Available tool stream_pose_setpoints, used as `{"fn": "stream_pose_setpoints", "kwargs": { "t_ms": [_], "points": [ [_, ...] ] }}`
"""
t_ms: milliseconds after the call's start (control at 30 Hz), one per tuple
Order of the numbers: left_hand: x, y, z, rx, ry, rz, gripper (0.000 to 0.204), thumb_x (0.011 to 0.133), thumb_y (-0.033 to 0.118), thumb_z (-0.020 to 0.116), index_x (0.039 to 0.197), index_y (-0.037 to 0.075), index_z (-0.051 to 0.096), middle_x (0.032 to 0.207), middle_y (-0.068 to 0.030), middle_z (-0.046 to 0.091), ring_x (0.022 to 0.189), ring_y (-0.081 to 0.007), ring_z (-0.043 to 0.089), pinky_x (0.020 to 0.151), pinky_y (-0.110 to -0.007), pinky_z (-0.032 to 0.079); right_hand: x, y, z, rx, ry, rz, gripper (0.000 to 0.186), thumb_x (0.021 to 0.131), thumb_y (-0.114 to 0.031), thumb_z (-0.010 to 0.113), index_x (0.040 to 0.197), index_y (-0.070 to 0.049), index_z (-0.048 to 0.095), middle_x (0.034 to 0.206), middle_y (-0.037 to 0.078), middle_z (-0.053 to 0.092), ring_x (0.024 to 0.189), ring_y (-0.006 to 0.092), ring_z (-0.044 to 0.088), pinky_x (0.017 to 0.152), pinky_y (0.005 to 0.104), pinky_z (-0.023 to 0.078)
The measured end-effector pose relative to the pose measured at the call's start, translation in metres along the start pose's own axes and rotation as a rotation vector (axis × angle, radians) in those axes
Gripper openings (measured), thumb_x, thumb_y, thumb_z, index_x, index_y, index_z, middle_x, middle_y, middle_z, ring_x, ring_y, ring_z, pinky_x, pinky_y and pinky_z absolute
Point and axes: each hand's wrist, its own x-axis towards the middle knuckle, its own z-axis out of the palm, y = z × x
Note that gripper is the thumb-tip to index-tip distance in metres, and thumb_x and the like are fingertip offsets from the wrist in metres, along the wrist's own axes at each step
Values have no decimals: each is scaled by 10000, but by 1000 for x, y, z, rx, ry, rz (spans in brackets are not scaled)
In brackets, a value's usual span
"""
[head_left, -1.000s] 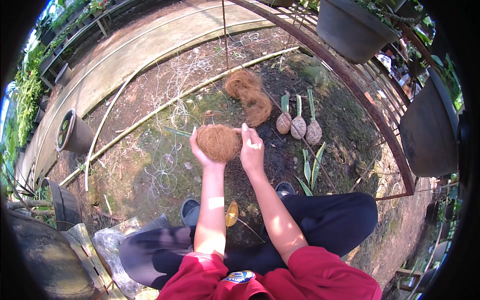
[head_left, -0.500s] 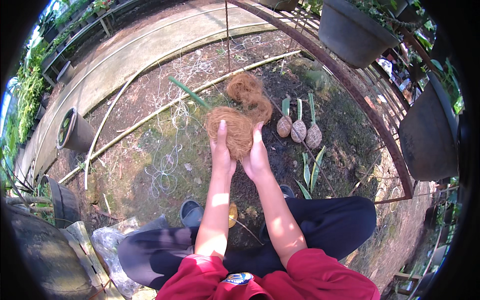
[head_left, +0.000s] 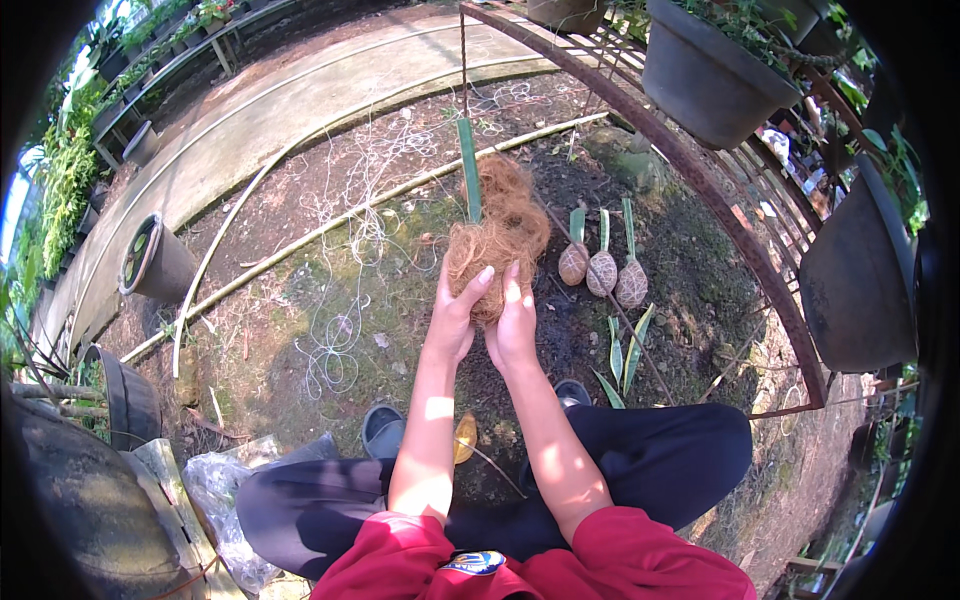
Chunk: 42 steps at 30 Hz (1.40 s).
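Left hand (head_left: pixel 457 318) and right hand (head_left: pixel 513 325) gripping, from opposite sides, a ball of brown fibre (head_left: pixel 484 250); both thumbs press its near face, while most of the other fingers are hidden behind it. A stiff green leaf (head_left: pixel 469 170) stands upright from the ball, pointing away from the hands. Just beyond the hands, a loose fibre heap (head_left: pixel 515 190) overlaps the ball in view; whether the two touch cannot be told. Near the right hand, on its outer side, three string-wrapped balls (head_left: pixel 602 272) lie in a row, each with a short leaf pointing away from the person; nearer the body than these lie loose cut leaves (head_left: pixel 633 350). Between the forearms, bodyward of the hands, is a yellow leaf (head_left: pixel 465 440). To the left of the left hand, tangled white string (head_left: pixel 335 345) spreads over mossy soil. Farther beyond both hands, a pale pole (head_left: pixel 400 188) runs diagonally; well apart to the left stands a dark pot (head_left: pixel 165 265), and farthest ahead lies a paved path (head_left: pixel 330 75).
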Motion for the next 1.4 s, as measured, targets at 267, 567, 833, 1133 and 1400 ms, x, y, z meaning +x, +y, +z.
{"fn": "stream_pose_setpoints", "kwargs": {
  "t_ms": [267,567,833,1133,1400],
  "points": [
    [-7,-4,25,44,168,246,754,855,-47,648,1508,93,297,1409,-137,475,1234,-227,524,1029,-359,446,-2,9,-10,-350,-292,-431,627,926,-125,610,1441,40,292,1353,170,492,1256,242,483,1079,383,371],
    [-11,-12,36,-7,45,223,529,1008,155,494,1507,76,336,1484,-112,400,1333,-200,422,1136,-332,313,14,-8,-15,-592,-314,-712,835,841,-259,756,1468,10,276,1539,255,223,1389,332,349,1100,431,353],
    [-5,-11,25,-204,93,114,525,946,98,551,1439,36,383,1342,-139,522,1224,-218,523,1050,-359,436,2,-4,-7,-405,39,-474,432,869,-65,693,1242,37,501,1239,133,569,1131,213,560,986,340,435],
    [0,-7,10,-393,165,44,399,892,194,597,1226,-17,539,1136,-118,630,1013,-217,637,883,-354,538,-1,-8,3,-658,-105,-712,322,884,-204,630,1117,18,612,1165,172,630,1064,308,618,971,398,453],
    [1,-8,12,-151,264,214,466,822,29,678,1255,-1,506,1119,-103,634,1017,-189,630,886,-331,523,-1,-26,-15,-591,-168,-891,467,924,-377,547,1113,48,593,1182,256,617,1200,340,542,1050,454,375]
  ]
}}
